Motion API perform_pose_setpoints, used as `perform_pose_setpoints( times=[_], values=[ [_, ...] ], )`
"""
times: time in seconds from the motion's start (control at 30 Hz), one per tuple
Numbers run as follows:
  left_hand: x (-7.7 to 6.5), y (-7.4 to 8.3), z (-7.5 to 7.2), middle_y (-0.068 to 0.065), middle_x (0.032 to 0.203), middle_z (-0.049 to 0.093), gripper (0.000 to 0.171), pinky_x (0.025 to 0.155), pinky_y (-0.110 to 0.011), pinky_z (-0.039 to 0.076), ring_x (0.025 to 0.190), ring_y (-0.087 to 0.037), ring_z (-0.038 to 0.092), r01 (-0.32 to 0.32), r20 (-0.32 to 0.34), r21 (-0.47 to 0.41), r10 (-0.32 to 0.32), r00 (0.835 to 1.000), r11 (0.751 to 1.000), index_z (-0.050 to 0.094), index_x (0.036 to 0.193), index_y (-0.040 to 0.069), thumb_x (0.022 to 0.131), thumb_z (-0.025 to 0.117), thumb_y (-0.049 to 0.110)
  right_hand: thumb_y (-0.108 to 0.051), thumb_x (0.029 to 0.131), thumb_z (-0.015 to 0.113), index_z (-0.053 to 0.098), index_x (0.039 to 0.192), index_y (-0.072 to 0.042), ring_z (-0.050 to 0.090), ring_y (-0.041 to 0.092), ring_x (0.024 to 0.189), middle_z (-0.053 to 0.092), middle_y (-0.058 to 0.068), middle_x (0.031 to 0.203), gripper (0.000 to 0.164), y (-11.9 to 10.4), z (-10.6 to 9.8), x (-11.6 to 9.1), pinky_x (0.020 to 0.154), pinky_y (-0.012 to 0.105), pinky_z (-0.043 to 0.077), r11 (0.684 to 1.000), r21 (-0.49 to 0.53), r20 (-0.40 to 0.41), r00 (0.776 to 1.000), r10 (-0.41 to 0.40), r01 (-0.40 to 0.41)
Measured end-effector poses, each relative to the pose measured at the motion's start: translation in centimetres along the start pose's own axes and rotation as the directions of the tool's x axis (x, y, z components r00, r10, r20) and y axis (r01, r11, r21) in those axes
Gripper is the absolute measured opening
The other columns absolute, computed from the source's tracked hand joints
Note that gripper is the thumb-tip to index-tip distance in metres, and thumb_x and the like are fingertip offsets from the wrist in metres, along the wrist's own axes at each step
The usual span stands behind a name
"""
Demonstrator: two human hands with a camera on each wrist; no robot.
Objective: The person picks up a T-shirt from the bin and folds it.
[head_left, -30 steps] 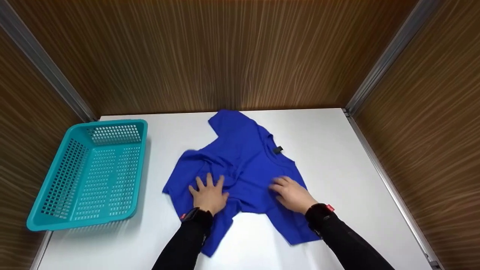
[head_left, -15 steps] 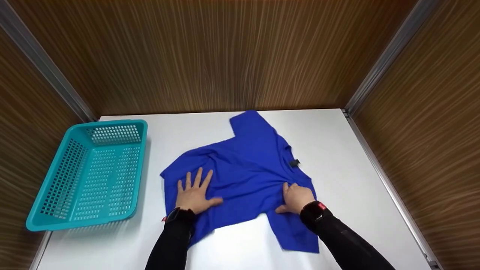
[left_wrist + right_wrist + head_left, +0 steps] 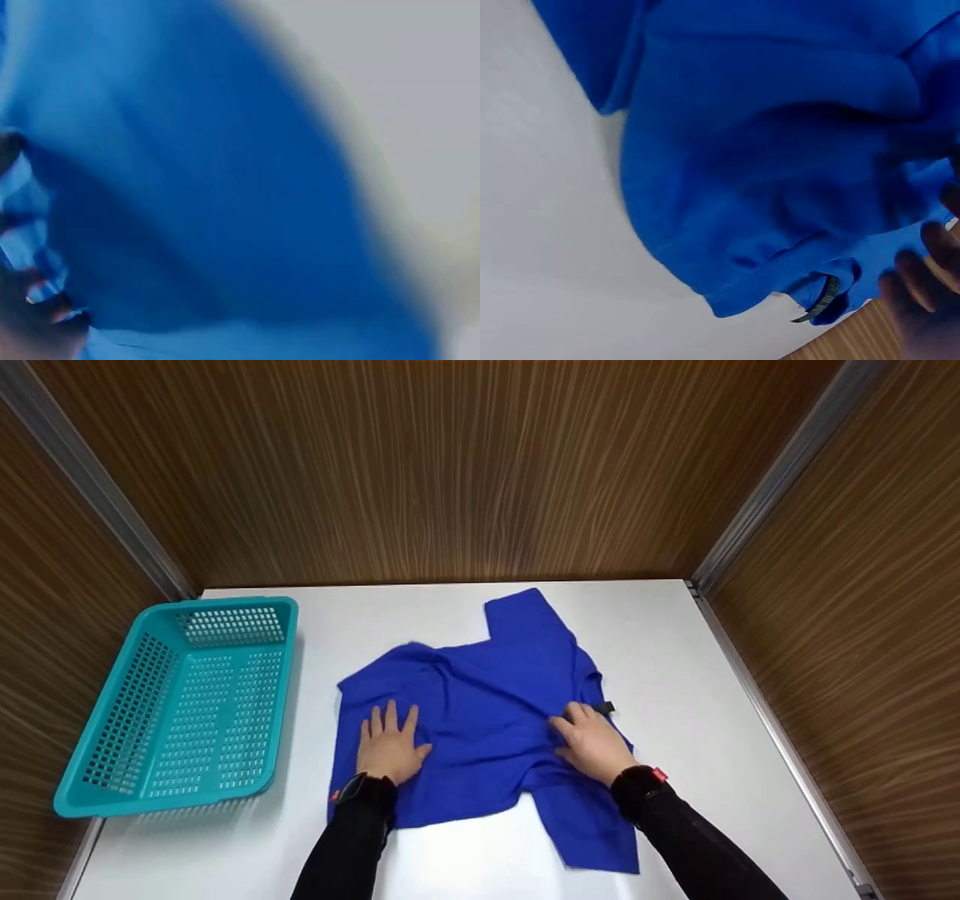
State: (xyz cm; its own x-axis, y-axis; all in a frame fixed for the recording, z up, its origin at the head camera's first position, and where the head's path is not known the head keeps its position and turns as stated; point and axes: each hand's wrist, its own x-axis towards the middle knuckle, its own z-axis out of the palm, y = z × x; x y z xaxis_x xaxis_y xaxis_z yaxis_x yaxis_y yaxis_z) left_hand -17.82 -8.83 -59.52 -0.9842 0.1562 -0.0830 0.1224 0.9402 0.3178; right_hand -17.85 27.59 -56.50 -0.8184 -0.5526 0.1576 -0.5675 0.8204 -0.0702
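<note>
A blue short-sleeved T-shirt (image 3: 472,682) lies spread and wrinkled on the white table, its neckline toward the right. On its left part, near the hem, my left hand (image 3: 388,750) rests flat with fingers spread. My right hand (image 3: 596,746) is over the shoulder area just below the neckline, fingers slightly bent and apart. A dark label (image 3: 606,708) sticks out from the collar beside those fingers. In the right wrist view the label (image 3: 825,300) hangs at the collar near the fingers (image 3: 915,281). Cloth (image 3: 202,187) fills most of the left wrist view.
A teal plastic basket (image 3: 281,720) with perforated walls stands at the left of the table (image 3: 720,780). Wood-grain panels (image 3: 450,472) enclose the back and both sides. One sleeve (image 3: 517,611) points to the back panel, the other (image 3: 592,840) toward the front.
The shirt has shifted right and been spread flatter, its body pulled out to the left. My left hand moved left; my right hand bunched the cloth, then its fingers loosened.
</note>
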Motion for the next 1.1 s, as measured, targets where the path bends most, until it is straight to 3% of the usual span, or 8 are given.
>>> perform_pose_setpoints(
  times=[0.1, 0.23, 0.43, 0.53, 0.63, 0.83, 0.97, 1.1],
  values=[
    [-0.4, -0.5, -0.5, -0.023, 0.169, 0.013, 0.082, 0.122, -0.063, 0.01, 0.154, -0.049, 0.008, 0.024, 0.115, -0.047, -0.018, 0.993, 0.999, 0.028, 0.162, 0.014, 0.097, 0.062, 0.051, -0.039, 0.076, 0.089, 0.05, 0.149, -0.007, 0.043, 0.061, 0.132, 0.045, 0.032, 0.149, 0.089, 0.3, 0.1, -0.5, 0.102, 0.071, 0.04, 0.99, 0.089, 0.192, 0.977, 0.088, -0.107],
    [-0.7, -1.4, -1.0, -0.018, 0.171, 0.006, 0.088, 0.122, -0.066, 0.002, 0.155, -0.046, -0.001, 0.027, 0.145, -0.018, -0.025, 0.989, 0.999, 0.023, 0.164, 0.017, 0.095, 0.061, 0.057, -0.06, 0.073, 0.083, 0.037, 0.159, -0.017, 0.031, 0.068, 0.136, 0.027, 0.036, 0.159, 0.106, 0.1, -0.5, -0.8, 0.102, 0.076, 0.036, 0.968, 0.06, 0.384, 0.901, 0.203, -0.244],
    [-0.6, -0.9, -1.2, -0.015, 0.17, 0.015, 0.083, 0.119, -0.071, 0.009, 0.155, -0.046, 0.009, 0.011, 0.002, 0.104, -0.012, 1.0, 0.995, 0.029, 0.163, 0.019, 0.095, 0.064, 0.054, -0.04, 0.093, 0.071, 0.064, 0.132, -0.001, 0.059, 0.055, 0.107, 0.062, 0.031, 0.122, 0.055, -0.5, 0.1, 0.0, 0.088, 0.065, 0.048, 0.987, -0.017, 0.094, 0.982, 0.163, -0.162],
    [-0.5, -0.2, -1.2, -0.019, 0.165, 0.028, 0.076, 0.117, -0.07, 0.02, 0.151, -0.049, 0.022, 0.033, -0.014, 0.077, -0.032, 0.999, 0.997, 0.039, 0.158, 0.014, 0.096, 0.067, 0.047, -0.035, 0.096, 0.07, 0.059, 0.14, -0.002, 0.053, 0.057, 0.123, 0.057, 0.03, 0.138, 0.056, -0.5, 0.6, -0.2, 0.099, 0.067, 0.044, 0.98, 0.004, 0.129, 0.972, 0.198, -0.2],
    [-0.3, 0.0, -1.3, -0.023, 0.159, 0.037, 0.074, 0.113, -0.07, 0.027, 0.145, -0.052, 0.03, 0.043, 0.015, 0.008, -0.043, 0.999, 0.999, 0.047, 0.153, 0.009, 0.095, 0.068, 0.048, -0.046, 0.096, 0.066, 0.046, 0.153, -0.008, 0.037, 0.063, 0.137, 0.039, 0.031, 0.156, 0.072, -0.2, 0.6, -0.4, 0.108, 0.074, 0.031, 0.954, 0.011, 0.258, 0.923, 0.286, -0.299],
    [0.0, -0.5, -1.6, -0.022, 0.137, 0.054, 0.052, 0.099, -0.062, 0.041, 0.126, -0.048, 0.049, 0.018, -0.065, 0.015, -0.017, 0.998, 1.0, 0.064, 0.136, 0.008, 0.101, 0.06, 0.046, -0.052, 0.096, 0.064, 0.038, 0.158, -0.01, 0.026, 0.063, 0.143, 0.029, 0.032, 0.161, 0.079, 0.4, -0.3, -0.4, 0.109, 0.08, 0.018, 0.924, 0.04, 0.336, 0.876, 0.347, -0.381],
    [-0.5, -1.1, -1.6, -0.022, 0.159, 0.036, 0.066, 0.111, -0.068, 0.03, 0.145, -0.05, 0.033, 0.056, 0.025, 0.029, -0.057, 0.998, 0.998, 0.046, 0.154, 0.012, 0.099, 0.062, 0.045, -0.055, 0.093, 0.066, 0.043, 0.156, -0.011, 0.026, 0.059, 0.145, 0.033, 0.026, 0.161, 0.08, 1.1, 0.0, -0.7, 0.11, 0.081, 0.015, 0.93, -0.025, 0.274, 0.893, 0.358, -0.366],
    [-1.1, -2.0, -1.1, -0.022, 0.168, 0.018, 0.079, 0.117, -0.072, 0.013, 0.152, -0.052, 0.014, 0.065, 0.033, -0.003, -0.065, 0.997, 0.998, 0.031, 0.162, 0.013, 0.099, 0.061, 0.05, -0.049, 0.089, 0.073, 0.051, 0.151, -0.012, 0.033, 0.056, 0.143, 0.041, 0.022, 0.158, 0.076, 1.6, 0.7, -0.9, 0.109, 0.079, 0.023, 0.936, -0.142, 0.064, 0.94, 0.334, -0.323]
  ],
)
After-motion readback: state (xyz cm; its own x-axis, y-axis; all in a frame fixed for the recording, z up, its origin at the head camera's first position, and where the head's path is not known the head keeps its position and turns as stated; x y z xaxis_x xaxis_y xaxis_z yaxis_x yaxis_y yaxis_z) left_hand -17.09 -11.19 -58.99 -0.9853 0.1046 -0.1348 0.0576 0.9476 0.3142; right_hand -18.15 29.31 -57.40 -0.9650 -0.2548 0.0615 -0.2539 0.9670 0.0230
